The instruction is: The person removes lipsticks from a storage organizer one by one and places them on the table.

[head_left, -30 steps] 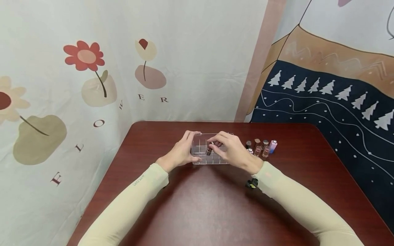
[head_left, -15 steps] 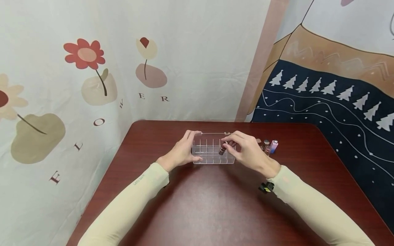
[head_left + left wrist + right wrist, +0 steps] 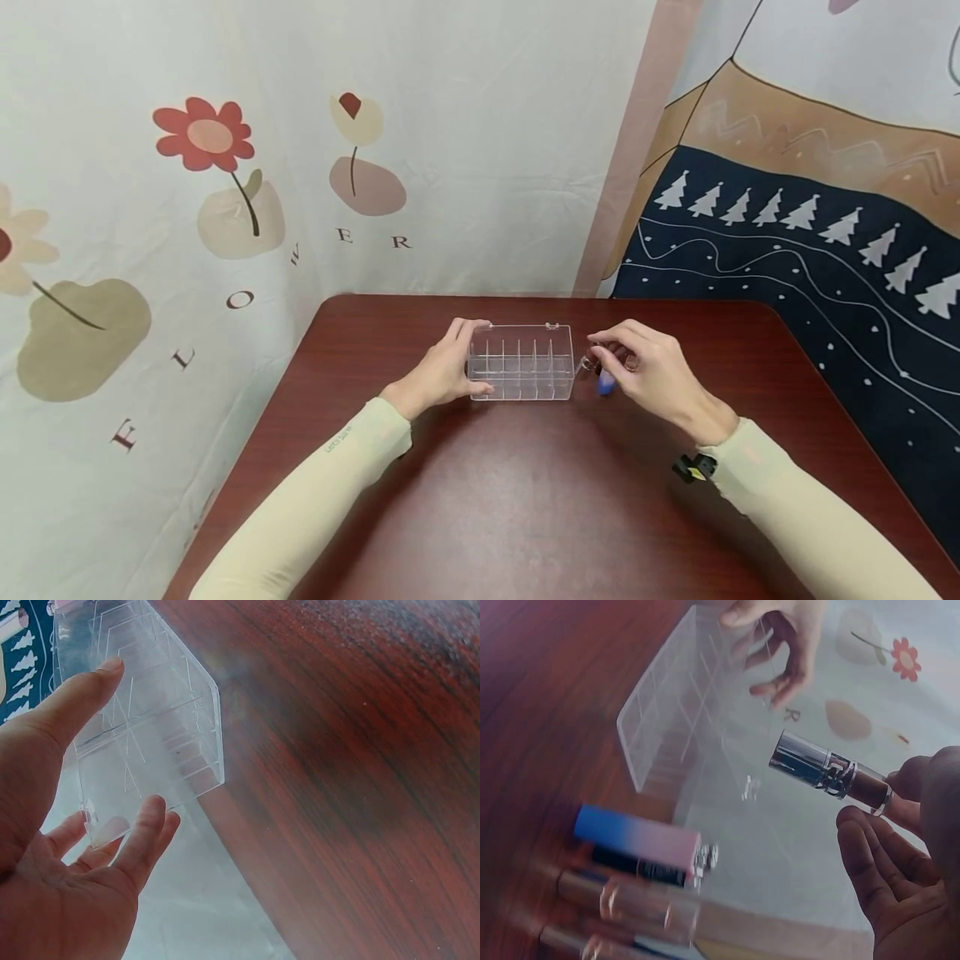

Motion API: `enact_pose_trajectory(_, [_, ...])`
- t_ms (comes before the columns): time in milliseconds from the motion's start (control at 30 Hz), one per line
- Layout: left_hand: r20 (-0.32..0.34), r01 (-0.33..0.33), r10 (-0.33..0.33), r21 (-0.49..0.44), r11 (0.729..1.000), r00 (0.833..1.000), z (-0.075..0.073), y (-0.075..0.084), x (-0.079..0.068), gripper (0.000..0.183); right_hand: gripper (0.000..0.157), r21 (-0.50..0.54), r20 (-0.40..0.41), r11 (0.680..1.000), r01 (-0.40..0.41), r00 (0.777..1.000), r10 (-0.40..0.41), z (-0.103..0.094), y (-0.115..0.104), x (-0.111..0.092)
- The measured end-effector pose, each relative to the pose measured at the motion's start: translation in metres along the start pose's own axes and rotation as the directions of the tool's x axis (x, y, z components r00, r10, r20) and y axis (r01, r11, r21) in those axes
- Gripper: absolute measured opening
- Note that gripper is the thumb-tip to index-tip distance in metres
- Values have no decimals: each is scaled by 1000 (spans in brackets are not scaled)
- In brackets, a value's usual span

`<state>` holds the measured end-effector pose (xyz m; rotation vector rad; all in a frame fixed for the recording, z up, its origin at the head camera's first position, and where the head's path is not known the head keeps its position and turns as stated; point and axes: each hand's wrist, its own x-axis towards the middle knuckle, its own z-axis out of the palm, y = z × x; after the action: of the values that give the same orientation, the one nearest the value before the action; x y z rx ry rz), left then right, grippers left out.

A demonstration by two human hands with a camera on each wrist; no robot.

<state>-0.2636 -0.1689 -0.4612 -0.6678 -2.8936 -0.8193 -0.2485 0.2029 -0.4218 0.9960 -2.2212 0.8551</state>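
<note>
A clear divided plastic box (image 3: pixel 520 371) stands on the table, its lid raised at the back. My left hand (image 3: pixel 438 367) grips the box's left end, thumb at the front and fingers behind; the left wrist view shows this hand (image 3: pixel 82 817) close up. Just right of the box, my right hand (image 3: pixel 652 371) pinches a lipstick (image 3: pixel 832 772) with a mirror-silver end and a see-through brown end, clear of the table. Its fingers (image 3: pixel 877 862) hold the brown end. Behind that hand, a blue-and-pink lipstick (image 3: pixel 606 383) is mostly hidden in the head view.
In the right wrist view, a blue-and-pink tube (image 3: pixel 641 838) stands beside a black tube (image 3: pixel 622 861) and clear-and-brown tubes (image 3: pixel 630 904). The dark red table (image 3: pixel 480 500) meets a flower-printed curtain (image 3: pixel 480 167) at the back and a tree-printed cloth (image 3: pixel 810 250) on the right.
My right hand has moved from over the box's compartments to beyond its right side, carrying the lipstick. It now hides most of the other tubes. The left hand has stayed on the box.
</note>
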Motion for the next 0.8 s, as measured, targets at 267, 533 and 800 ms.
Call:
enact_pose_trajectory(267, [-14,-10,10,0,1000,1000,2,-1,0,113,29,-68,-54,996,-51,997,47,-28,11,-14])
enact_pose_trajectory(533, [2,7,-7,-10,1000,1000,-1,3,-1,112,31,-117,-65,986,-118,992,111,-45,24,-27])
enact_pose_trajectory(800, [2,0,0,-21,1000,1000,-2,3,-2,112,26,-160,-95,969,-190,980,177,-62,41,-42])
